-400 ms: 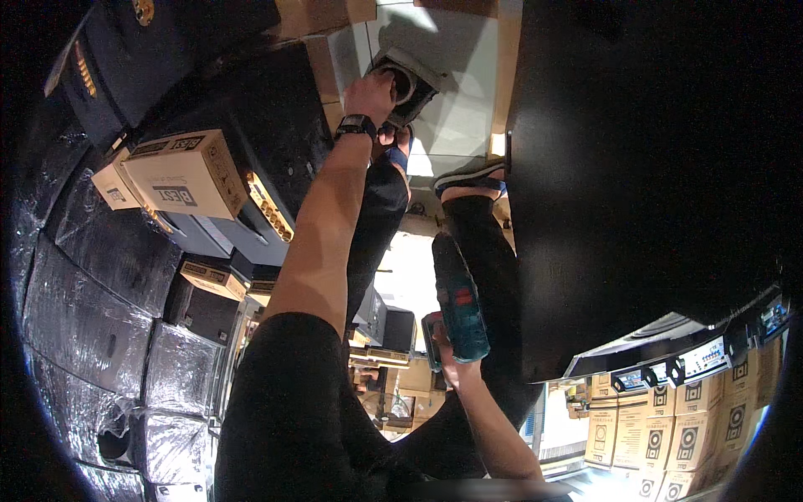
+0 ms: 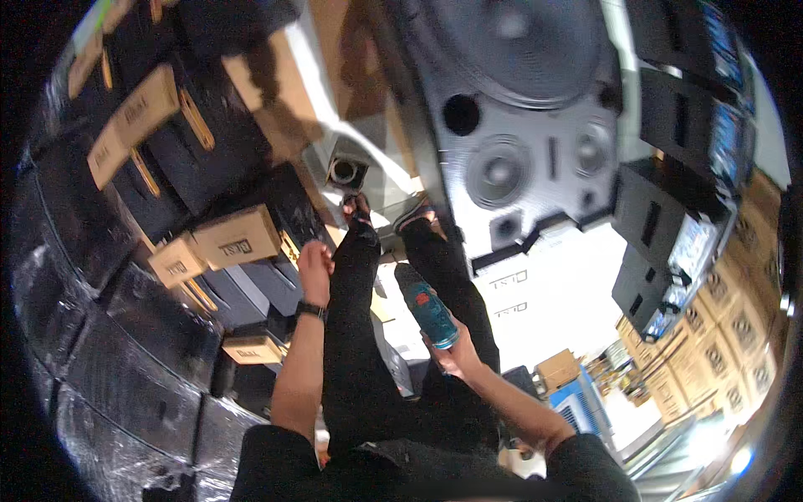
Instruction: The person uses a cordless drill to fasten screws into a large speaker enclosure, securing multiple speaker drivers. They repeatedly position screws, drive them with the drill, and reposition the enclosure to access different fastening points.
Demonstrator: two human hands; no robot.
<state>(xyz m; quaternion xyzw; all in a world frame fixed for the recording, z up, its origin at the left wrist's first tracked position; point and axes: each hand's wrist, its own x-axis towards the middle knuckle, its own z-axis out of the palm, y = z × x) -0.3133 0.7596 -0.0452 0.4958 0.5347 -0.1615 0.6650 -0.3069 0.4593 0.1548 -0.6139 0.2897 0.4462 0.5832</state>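
My right hand (image 2: pixel 456 353) is wrapped round the grip of a teal and black cordless drill (image 2: pixel 431 311), held low in front of my legs with its dark end away from me. My left hand (image 2: pixel 315 264), a dark watch on its wrist, hangs above the left side of my legs. Its fingers are curled in; whether anything small is inside them is hidden. Beyond my feet a small open container with a round pale rim (image 2: pixel 344 171) stands on the floor, apart from both hands.
A large black speaker cabinet (image 2: pixel 535 125) with several cones stands at the front right. Cardboard boxes (image 2: pixel 238 238) lie on dark cabinets at the left, near film-wrapped cabinets (image 2: pixel 134 360). Printed cartons (image 2: pixel 711 351) are stacked at the right, behind more dark speakers (image 2: pixel 657 213).
My left hand has come out of the small container and back toward me. The drill stays in my right hand. The view has shifted, and the speaker's front now shows.
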